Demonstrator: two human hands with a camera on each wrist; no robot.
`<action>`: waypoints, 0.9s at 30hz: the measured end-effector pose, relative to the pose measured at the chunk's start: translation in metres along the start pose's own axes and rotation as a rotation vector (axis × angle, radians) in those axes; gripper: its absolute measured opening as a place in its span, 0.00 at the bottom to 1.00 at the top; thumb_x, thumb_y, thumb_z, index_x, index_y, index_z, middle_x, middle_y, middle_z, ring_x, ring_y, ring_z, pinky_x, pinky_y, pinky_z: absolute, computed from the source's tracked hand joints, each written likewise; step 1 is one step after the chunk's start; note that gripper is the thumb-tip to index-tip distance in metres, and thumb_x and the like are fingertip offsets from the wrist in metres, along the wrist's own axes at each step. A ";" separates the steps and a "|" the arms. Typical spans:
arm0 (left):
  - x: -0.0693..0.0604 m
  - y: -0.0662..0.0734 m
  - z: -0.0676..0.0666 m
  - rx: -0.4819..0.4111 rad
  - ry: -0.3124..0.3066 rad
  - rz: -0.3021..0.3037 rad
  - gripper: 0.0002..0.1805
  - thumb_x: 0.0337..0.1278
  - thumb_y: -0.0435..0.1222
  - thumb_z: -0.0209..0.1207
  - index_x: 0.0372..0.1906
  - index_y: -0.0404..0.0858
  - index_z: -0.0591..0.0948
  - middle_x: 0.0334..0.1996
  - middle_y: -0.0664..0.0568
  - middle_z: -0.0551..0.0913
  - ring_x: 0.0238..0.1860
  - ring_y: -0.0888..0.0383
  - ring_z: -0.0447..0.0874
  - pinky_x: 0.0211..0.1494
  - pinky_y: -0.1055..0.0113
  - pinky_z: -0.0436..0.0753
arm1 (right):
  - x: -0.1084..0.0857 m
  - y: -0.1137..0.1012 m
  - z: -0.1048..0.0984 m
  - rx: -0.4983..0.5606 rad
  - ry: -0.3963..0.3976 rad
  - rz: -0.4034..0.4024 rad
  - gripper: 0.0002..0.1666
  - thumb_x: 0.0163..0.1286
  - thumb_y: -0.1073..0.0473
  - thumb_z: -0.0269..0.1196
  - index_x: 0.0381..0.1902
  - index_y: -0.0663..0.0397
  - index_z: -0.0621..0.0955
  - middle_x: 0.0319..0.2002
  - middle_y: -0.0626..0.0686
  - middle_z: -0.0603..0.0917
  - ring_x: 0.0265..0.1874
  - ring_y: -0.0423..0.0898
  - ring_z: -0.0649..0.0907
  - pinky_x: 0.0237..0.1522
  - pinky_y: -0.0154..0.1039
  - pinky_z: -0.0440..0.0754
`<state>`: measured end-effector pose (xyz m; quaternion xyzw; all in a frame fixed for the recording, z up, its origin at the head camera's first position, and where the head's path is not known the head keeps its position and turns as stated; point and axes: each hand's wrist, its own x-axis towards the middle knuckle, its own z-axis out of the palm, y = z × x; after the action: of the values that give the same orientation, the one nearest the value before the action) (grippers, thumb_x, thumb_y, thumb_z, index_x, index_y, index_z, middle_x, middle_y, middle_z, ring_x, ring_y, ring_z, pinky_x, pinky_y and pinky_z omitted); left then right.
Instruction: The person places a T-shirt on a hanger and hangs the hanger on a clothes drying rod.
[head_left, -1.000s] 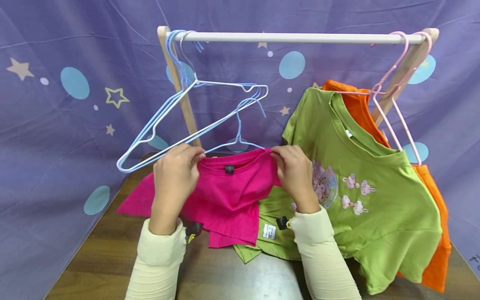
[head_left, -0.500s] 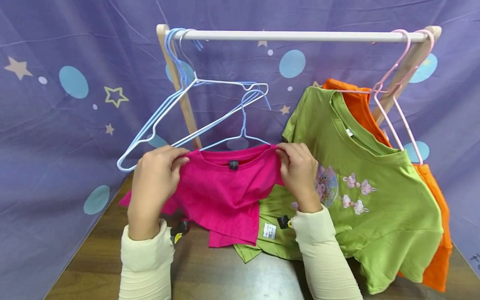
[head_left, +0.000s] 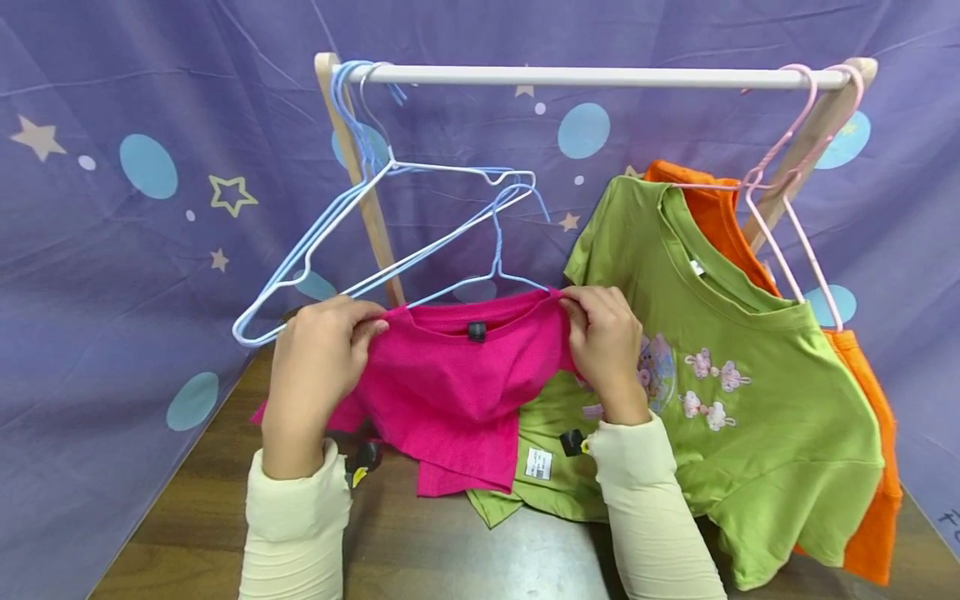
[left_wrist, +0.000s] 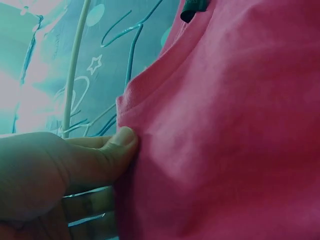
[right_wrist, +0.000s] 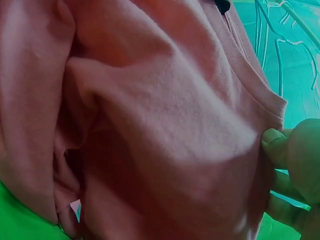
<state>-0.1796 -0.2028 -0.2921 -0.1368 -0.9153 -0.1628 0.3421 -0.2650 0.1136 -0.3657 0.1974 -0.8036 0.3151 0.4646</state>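
Observation:
A bright pink shirt (head_left: 457, 375) with a black neck label is held up by both shoulders above the table. A light blue hanger (head_left: 497, 237) sits inside its neckline, hook upward and arms running under the shoulders. My left hand (head_left: 315, 358) pinches the left shoulder between thumb and fingers. At the right shoulder, my right hand (head_left: 609, 350) pinches the fabric the same way. Close up in the left wrist view, the thumb presses the pink cloth (left_wrist: 215, 125) beside the collar. The right wrist view shows the cloth (right_wrist: 175, 125) folded and drooping. The hanger's ends are hidden.
A rack with a white rod (head_left: 585, 77) stands behind. Blue hangers and a white hanger (head_left: 311, 237) hang at its left. On pink hangers (head_left: 772, 158) at the right hang a green shirt (head_left: 750, 358) and an orange garment (head_left: 873, 467). Brown table (head_left: 450, 550) below.
My left hand has shifted left, outward along the shoulder, baring more of the collar. The right hand, the collar and the hanger have moved slightly right, and the hook has risen a little.

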 end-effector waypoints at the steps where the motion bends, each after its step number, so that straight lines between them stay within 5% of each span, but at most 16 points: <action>1: 0.000 0.000 0.002 0.013 -0.009 0.000 0.04 0.58 0.31 0.70 0.37 0.38 0.90 0.32 0.47 0.88 0.33 0.42 0.88 0.33 0.46 0.80 | 0.000 0.000 0.000 0.002 -0.002 0.000 0.07 0.73 0.59 0.66 0.40 0.54 0.89 0.38 0.53 0.90 0.36 0.55 0.84 0.40 0.53 0.82; 6: 0.001 0.002 0.009 0.077 -0.011 0.006 0.03 0.58 0.31 0.69 0.36 0.38 0.90 0.30 0.48 0.88 0.31 0.42 0.87 0.30 0.47 0.79 | -0.001 0.001 0.002 0.004 -0.025 -0.006 0.06 0.73 0.59 0.66 0.41 0.54 0.89 0.40 0.53 0.90 0.38 0.55 0.84 0.41 0.53 0.82; 15: 0.002 0.007 0.015 0.112 0.107 0.014 0.02 0.55 0.31 0.71 0.32 0.42 0.90 0.25 0.53 0.86 0.25 0.43 0.84 0.21 0.50 0.74 | 0.002 0.000 -0.002 0.053 -0.051 0.018 0.06 0.70 0.63 0.67 0.42 0.58 0.88 0.40 0.54 0.89 0.39 0.57 0.83 0.45 0.52 0.81; 27: 0.002 0.010 0.020 0.138 0.068 -0.007 0.02 0.56 0.33 0.70 0.33 0.43 0.91 0.26 0.52 0.86 0.23 0.38 0.83 0.20 0.49 0.74 | 0.006 -0.015 0.003 0.157 0.039 0.086 0.09 0.70 0.63 0.67 0.44 0.63 0.87 0.41 0.60 0.89 0.40 0.59 0.83 0.46 0.52 0.79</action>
<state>-0.1890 -0.1852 -0.3028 -0.1039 -0.9127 -0.1050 0.3811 -0.2605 0.1000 -0.3570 0.1924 -0.7751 0.4004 0.4493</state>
